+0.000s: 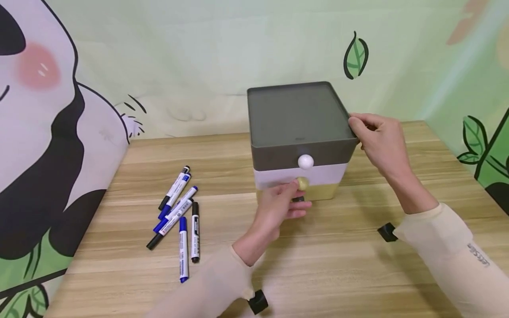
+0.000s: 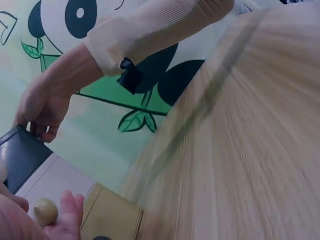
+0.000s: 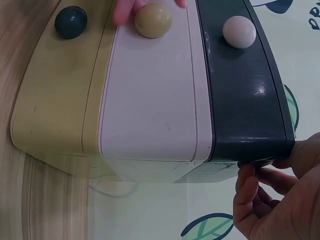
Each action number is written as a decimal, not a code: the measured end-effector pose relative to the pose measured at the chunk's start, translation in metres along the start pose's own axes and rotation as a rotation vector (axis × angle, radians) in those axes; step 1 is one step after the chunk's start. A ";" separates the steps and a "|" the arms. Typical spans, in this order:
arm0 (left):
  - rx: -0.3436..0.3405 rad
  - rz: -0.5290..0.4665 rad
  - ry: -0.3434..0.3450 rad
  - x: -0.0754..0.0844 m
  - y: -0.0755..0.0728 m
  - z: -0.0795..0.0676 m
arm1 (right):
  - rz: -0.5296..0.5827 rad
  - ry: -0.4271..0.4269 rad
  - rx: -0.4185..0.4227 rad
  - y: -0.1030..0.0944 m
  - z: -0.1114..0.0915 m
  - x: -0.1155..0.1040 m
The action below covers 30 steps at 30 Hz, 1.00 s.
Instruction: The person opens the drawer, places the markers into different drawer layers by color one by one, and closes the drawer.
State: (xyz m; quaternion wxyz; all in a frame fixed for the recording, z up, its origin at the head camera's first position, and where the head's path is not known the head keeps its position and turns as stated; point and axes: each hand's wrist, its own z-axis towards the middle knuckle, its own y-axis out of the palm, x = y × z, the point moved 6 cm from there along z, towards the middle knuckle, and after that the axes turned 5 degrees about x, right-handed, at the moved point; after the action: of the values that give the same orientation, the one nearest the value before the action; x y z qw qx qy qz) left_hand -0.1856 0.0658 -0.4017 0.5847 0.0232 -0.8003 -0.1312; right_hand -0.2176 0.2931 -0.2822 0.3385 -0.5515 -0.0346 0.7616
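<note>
A small three-tier drawer box (image 1: 294, 115) stands on the table, its tiers dark grey, white and yellow from the top down. My left hand (image 1: 274, 205) is at the white middle drawer, thumb and fingers about its yellow-green round knob (image 3: 153, 20). Above that sits the top drawer's white knob (image 1: 305, 161); the bottom drawer's dark knob (image 3: 71, 22) shows below it. With thumb and fingers, my right hand (image 1: 379, 139) grips the box's upper right edge. All three drawer fronts look flush in the right wrist view.
Several whiteboard markers (image 1: 183, 247) with blue or black caps lie on the table (image 1: 318, 265), left of the box. Behind stands a wall covering (image 1: 199, 57) printed with a panda and leaves. Black tabs (image 1: 387, 232) hang at both sleeve cuffs.
</note>
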 end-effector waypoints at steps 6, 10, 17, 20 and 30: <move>0.001 -0.074 -0.072 -0.005 0.005 0.004 | -0.003 0.000 -0.001 0.002 0.000 -0.004; 0.002 -0.105 -0.121 -0.008 0.004 0.008 | 0.007 0.003 -0.006 0.004 0.000 -0.006; -0.015 -0.166 -0.187 -0.011 0.004 0.011 | 0.030 0.026 -0.024 0.005 0.002 -0.007; -0.022 -0.178 -0.211 -0.013 0.004 0.008 | 0.053 0.051 -0.040 0.005 0.003 -0.006; -0.048 -0.113 -0.267 -0.023 0.004 -0.014 | 0.055 0.129 -0.141 -0.002 0.009 0.001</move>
State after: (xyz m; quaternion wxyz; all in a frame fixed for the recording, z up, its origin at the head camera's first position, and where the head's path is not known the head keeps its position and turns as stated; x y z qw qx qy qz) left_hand -0.1651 0.0711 -0.4184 0.4649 0.0365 -0.8651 -0.1847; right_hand -0.2245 0.2981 -0.2790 0.2793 -0.6225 -0.0514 0.7292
